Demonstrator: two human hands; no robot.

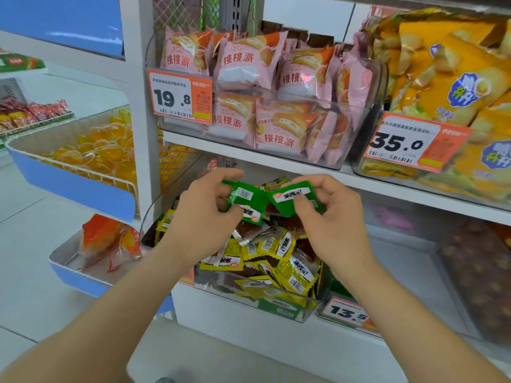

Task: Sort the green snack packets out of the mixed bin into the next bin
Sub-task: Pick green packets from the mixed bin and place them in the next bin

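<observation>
Two hands up over the mixed bin [276, 310], and both are busy! The left hand [201, 214] pinches what looks like two green packets [246, 200] bunched together, thumb and fingers curled around them. The right hand [329, 214] grips another green packet [287, 201] by its edge. All of them are held clear above the mixed bin, touching each other in the middle.

Plenty of yellow packets [293, 272] fill the mixed bin below, with a green one showing low at its front wall. The smart play, I'd say: gather the greens into one firm hold so none slips back, then carry them across to the next bin [327, 297], just right of the mixed bin, and let go low inside it.

Labels now! One green packet shows a barcode, the others a white strip of print too small to read. A price tag [349, 313] right of the mixed bin reads 13.5. On the shelf above the mixed bin, pink packs [243, 67] read 桃桃派, tagged 19.8, and further right a tag says 35.0.
</observation>
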